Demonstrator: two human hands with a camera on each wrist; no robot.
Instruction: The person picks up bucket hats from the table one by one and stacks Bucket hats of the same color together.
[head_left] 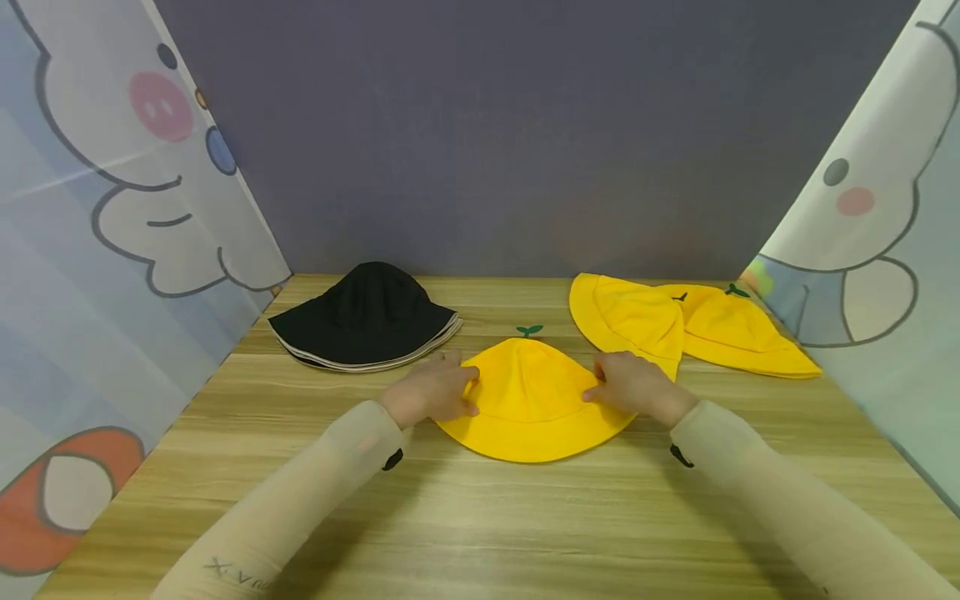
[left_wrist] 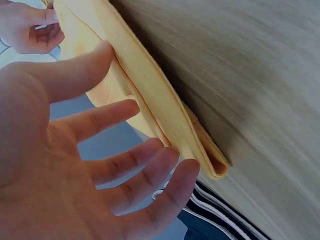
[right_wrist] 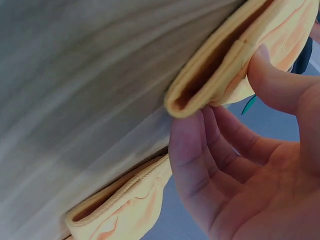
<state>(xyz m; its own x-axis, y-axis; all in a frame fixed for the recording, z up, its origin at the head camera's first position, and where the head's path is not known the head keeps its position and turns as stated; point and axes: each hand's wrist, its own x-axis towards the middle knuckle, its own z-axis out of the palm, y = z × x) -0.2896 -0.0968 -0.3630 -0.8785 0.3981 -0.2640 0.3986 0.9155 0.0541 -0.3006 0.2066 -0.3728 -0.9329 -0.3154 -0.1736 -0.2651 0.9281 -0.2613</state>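
A yellow bucket hat (head_left: 528, 392) with a green sprout on top lies flattened on the table in the head view, between both hands. My left hand (head_left: 437, 387) is at its left side; in the left wrist view the thumb (left_wrist: 97, 62) touches the hat, while the other fingers are spread and slightly bent beside the fold. At the opposite side, my right hand (head_left: 633, 385) holds the hat's edge. The right wrist view has the thumb (right_wrist: 270, 80) on one face and the fingers bent round the folded end, some tips hidden behind it.
Black bucket hats (head_left: 367, 321) with pale brim edges lie stacked at the back left. Two more yellow hats, one (head_left: 630, 317) overlapping the other (head_left: 738, 329), lie at the back right. A grey panel (head_left: 525, 142) stands behind the wooden table (head_left: 487, 533), with cartoon-printed cloths on both sides.
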